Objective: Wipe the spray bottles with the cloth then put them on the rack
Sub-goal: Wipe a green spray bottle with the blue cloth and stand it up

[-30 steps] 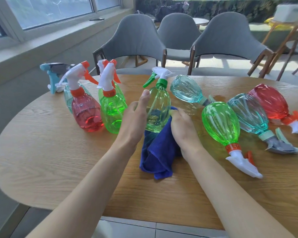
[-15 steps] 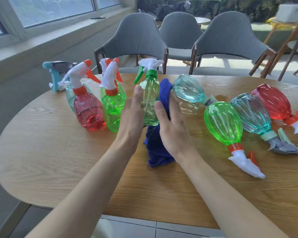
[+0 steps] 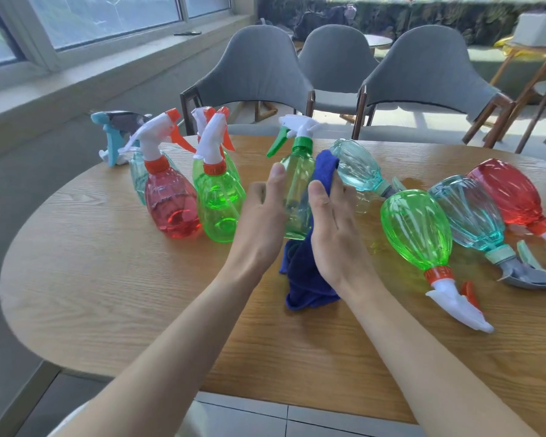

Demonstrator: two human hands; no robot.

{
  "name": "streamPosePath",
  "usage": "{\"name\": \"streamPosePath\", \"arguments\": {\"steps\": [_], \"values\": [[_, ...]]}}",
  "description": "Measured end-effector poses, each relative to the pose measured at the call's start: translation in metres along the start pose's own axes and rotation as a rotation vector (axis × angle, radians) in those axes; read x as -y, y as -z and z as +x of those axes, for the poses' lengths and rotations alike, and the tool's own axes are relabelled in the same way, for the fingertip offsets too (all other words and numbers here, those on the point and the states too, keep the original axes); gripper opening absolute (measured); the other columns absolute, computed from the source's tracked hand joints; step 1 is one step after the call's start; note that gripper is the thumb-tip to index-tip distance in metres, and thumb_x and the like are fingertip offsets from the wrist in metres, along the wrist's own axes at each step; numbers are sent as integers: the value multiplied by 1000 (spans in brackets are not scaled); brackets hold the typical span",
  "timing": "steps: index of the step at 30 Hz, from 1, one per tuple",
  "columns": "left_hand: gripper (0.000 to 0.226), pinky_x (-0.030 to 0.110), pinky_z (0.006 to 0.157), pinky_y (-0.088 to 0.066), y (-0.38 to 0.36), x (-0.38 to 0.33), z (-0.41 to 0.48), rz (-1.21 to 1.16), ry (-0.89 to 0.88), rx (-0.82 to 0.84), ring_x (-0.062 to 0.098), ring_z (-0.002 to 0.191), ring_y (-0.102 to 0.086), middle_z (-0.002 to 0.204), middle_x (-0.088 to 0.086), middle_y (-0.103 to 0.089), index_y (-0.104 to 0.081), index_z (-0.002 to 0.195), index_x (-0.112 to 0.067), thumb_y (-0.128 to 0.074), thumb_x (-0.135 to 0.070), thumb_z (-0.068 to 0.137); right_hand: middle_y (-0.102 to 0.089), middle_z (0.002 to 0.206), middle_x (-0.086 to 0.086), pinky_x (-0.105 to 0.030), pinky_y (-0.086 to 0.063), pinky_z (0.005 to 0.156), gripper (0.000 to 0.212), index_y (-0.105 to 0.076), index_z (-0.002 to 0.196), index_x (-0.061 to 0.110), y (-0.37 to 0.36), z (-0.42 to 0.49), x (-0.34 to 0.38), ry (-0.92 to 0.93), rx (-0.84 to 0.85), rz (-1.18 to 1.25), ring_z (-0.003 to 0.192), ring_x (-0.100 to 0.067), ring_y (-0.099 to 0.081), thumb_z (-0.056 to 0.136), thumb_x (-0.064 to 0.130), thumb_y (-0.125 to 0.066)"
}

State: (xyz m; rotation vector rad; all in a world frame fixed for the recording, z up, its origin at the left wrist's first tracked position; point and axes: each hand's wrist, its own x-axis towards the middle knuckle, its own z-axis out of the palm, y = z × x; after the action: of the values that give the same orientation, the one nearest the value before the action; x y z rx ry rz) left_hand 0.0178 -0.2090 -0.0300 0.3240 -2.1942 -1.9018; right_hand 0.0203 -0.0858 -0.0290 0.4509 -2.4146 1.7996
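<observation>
A pale green spray bottle (image 3: 298, 171) with a green trigger stands upright at the table's middle. My left hand (image 3: 260, 216) holds its left side, thumb up along the front, fingers hidden behind it. On the bottle's right side my right hand (image 3: 333, 225) presses a blue cloth (image 3: 306, 279) with straight fingers. The cloth's tail hangs down to the table.
Upright at the left of the wooden table (image 3: 108, 294) are a red bottle (image 3: 171, 203), green bottles (image 3: 218, 203) and a teal one (image 3: 137, 175). Lying at the right are a teal bottle (image 3: 356, 168), a green one (image 3: 415, 228), another teal one (image 3: 468, 212) and a red one (image 3: 508, 190). Grey chairs (image 3: 259, 74) stand behind.
The pale green bottle has turned more upright and shifted away from me. My right hand has slid the cloth up its right side, and its fingers have straightened.
</observation>
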Motion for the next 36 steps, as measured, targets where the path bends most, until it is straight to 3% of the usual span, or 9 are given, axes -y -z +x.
{"name": "streamPosePath", "arguments": {"steps": [3, 5, 9, 14, 18, 23, 27, 31, 36], "values": [[45, 7, 61, -41, -7, 1, -8, 89, -77, 25, -13, 66, -57, 89, -15, -64, -59, 117, -27, -43, -67, 106, -17, 172, 19, -11, 2, 124, 58, -16, 169, 32, 6, 10, -1, -70, -51, 79, 153, 15, -3, 115, 50, -26], [47, 14, 68, -44, -8, 5, -10, 142, -137, -15, -7, 73, -61, 90, -12, -68, -58, 122, -24, -48, -67, 105, -27, 164, 18, -5, -9, 119, 55, -22, 168, 32, 0, 8, -1, -5, -60, 30, 145, 24, -16, 115, 49, -26], [48, 37, 88, -55, -7, 11, -6, 217, -219, -91, 9, 100, -69, 109, -8, -73, -56, 125, -29, -51, -70, 100, -26, 163, 6, -23, -23, 121, 61, -30, 165, 34, -11, -1, -8, 112, -51, -112, 150, -7, -31, 107, 53, -26], [65, 46, 99, -56, -9, 9, -11, 291, -313, -73, 18, 112, -67, 122, 0, -69, -54, 136, -26, -47, -77, 97, -44, 144, 9, 6, -22, 96, 43, -41, 158, 31, 9, 11, -9, 123, -102, -32, 120, 28, -38, 117, 33, -30], [55, 32, 90, -54, -10, 8, -10, 265, -290, -79, 9, 105, -68, 114, -3, -70, -54, 132, -26, -51, -70, 101, -40, 138, 32, 11, -14, 93, 37, -33, 151, 48, 6, 7, -6, 118, -83, -24, 117, 42, -25, 117, 32, -33], [33, 7, 72, -44, -3, -1, -6, 107, -173, -113, -13, 93, -64, 106, -14, -69, -53, 122, -31, -48, -60, 107, -24, 171, 5, -22, -21, 125, 50, -41, 161, 34, -10, 2, -17, 205, -43, -122, 158, -6, -21, 112, 40, -37], [35, 9, 73, -44, -6, 0, -11, 98, -212, -63, -10, 88, -64, 101, -13, -69, -55, 121, -30, -49, -62, 106, -31, 161, 25, 2, -18, 111, 45, -35, 161, 38, 5, 13, -16, 125, -22, 31, 133, 34, -23, 116, 39, -37], [45, 8, 70, -43, -9, 0, -15, 75, -192, -10, -13, 78, -61, 96, -13, -69, -57, 127, -24, -49, -63, 106, -29, 168, 28, -28, -15, 131, 54, -28, 167, 37, 9, 17, -18, 8, -38, 180, 150, 18, -23, 115, 50, -33], [55, 28, 103, -49, -3, -5, -3, -157, 41, 12, -17, 107, -62, 118, -20, -68, -64, 122, -36, -44, -81, 97, -18, 144, 50, 6, -9, 106, 44, -16, 149, 58, -6, -2, -19, 74, 81, 69, 133, 37, -11, 116, 38, -37]]}}
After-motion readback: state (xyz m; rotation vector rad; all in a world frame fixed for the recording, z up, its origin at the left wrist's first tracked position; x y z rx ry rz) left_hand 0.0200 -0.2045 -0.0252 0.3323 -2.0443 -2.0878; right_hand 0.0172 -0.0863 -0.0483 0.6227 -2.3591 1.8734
